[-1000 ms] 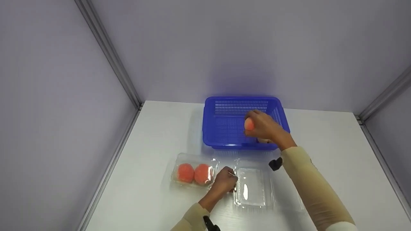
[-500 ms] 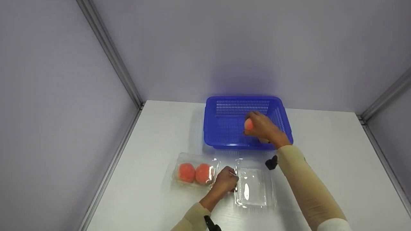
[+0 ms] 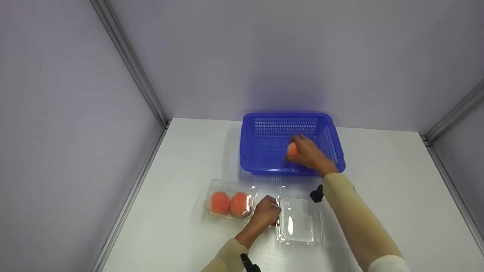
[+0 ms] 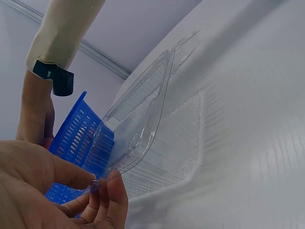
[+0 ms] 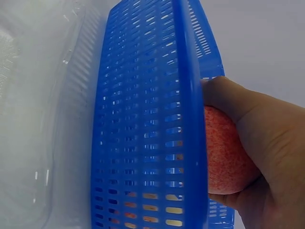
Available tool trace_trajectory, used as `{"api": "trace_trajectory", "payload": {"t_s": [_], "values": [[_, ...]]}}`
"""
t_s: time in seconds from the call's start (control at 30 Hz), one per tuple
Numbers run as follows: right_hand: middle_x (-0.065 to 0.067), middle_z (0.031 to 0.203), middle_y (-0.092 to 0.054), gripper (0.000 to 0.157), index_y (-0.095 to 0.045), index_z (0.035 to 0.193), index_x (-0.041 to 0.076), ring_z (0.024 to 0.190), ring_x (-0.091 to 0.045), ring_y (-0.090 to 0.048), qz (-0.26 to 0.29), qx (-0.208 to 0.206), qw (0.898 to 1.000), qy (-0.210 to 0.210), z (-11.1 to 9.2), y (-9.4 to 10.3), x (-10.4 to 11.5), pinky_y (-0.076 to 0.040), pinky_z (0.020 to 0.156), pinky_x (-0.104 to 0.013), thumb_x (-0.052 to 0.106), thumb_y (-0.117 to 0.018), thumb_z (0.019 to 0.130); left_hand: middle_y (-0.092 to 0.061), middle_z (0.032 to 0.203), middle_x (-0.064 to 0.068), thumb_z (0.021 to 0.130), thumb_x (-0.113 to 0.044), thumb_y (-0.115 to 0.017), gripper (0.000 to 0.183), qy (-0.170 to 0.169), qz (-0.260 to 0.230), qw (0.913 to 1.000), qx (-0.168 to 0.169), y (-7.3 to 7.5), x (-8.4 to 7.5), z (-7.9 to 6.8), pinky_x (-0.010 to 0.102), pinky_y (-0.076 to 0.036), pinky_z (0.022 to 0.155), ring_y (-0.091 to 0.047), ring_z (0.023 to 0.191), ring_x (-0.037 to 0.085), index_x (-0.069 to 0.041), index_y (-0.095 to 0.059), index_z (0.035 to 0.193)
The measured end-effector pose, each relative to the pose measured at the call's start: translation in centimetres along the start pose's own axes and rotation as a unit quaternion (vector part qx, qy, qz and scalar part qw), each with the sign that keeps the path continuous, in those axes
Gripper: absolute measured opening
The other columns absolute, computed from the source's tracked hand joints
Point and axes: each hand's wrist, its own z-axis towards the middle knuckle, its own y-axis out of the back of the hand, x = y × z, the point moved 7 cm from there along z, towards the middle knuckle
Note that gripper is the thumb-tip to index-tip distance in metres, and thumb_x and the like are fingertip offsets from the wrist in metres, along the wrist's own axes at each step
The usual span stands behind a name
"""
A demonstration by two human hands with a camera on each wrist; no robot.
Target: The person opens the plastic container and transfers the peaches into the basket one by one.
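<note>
Inside the blue basket point(image 3: 249, 151), near its front wall, my right hand point(image 3: 308, 153) grips a red-orange peach point(image 5: 228, 152). The right wrist view shows thumb and fingers wrapped about it, just behind the basket rim point(image 5: 193, 124). My left hand point(image 3: 266, 213) pinches the edge of an open clear plastic clamshell box point(image 4: 138, 129) between thumb and fingertips. That box lies in front of the basket. To its left is another clear box point(image 3: 230, 185) with two peaches point(image 3: 220, 203) in it.
Through the basket's slots, low down, more reddish and yellowish things point(image 5: 150, 210) show in the right wrist view. Behind the basket rises a grey wall point(image 3: 287, 56), with side walls left and right. Everything stands on a white table point(image 3: 170, 181).
My right hand, with the peach in it, has shifted slightly toward the basket's front and a little left. The left hand stays at the open box's edge.
</note>
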Motion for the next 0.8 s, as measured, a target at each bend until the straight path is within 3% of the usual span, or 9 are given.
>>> {"api": "trace_trajectory", "payload": {"t_s": [0.4,0.8], "values": [[-0.023,0.131,-0.062,0.065,-0.055,0.138,-0.001,0.121,-0.042,-0.062,-0.001,0.023,0.999,-0.026,0.0,-1.5,-1.4,-0.053,0.108,-0.059,0.033,-0.082,0.090,-0.058,0.090,0.005,0.092,0.001,-0.058,0.024,0.007,-0.004,0.9999,0.010,-0.1,0.3,-0.1,0.027,-0.058,0.055,-0.053,0.064,0.011,0.004,-0.056,0.115],[-0.028,0.127,-0.062,0.063,-0.056,0.133,-0.006,0.114,-0.044,-0.064,-0.005,0.026,1.000,-0.004,0.0,-2.0,-0.8,-0.054,0.104,-0.058,0.028,-0.084,0.087,-0.055,0.084,0.002,0.086,0.001,-0.056,0.024,-0.005,0.000,1.0000,-0.001,-0.1,0.1,-0.3,0.027,-0.057,0.054,-0.051,0.061,0.010,0.005,-0.056,0.110]]}}
